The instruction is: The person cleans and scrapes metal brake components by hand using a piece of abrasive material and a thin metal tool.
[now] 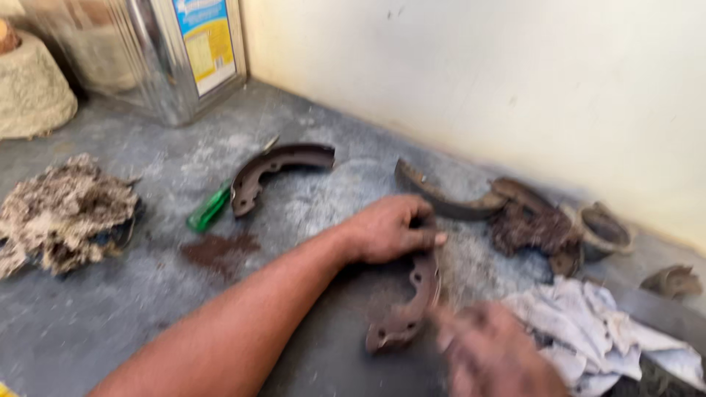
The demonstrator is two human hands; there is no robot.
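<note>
Grey and dusty, the bench [110, 323] runs up to a cream wall, and I am looking down at it over both of my bare hands. My left hand [390, 229] lies flat, fingers together and thumb tucked, pressing on the upper end of a rusty curved metal brake shoe [408, 305] that sits near the front of the bench; I am holding it down rather than pinching it. My right hand [493, 353] is at the lower edge, just beside the shoe's lower end, but it is so blurred that I cannot tell whether it is spread or closed. A crumpled white rag [610, 331] lies just to its right. Well apart to the left, a second dark curved brake shoe [276, 169] lies beside a green-handled screwdriver [209, 208], with a brown rust-coloured stain [219, 252] below them. Behind my left hand lies a third rusty curved shoe [441, 197], then a clump of dark crusted parts [533, 228] and a small round metal cup [604, 231]. A matted wad of dirty fibre waste [62, 213] sits far left, a shiny metal tin [158, 55] at the back. Judging by the rust on the shoe under my hand, the work on it looks early; none of the shoes looks clean.
</note>
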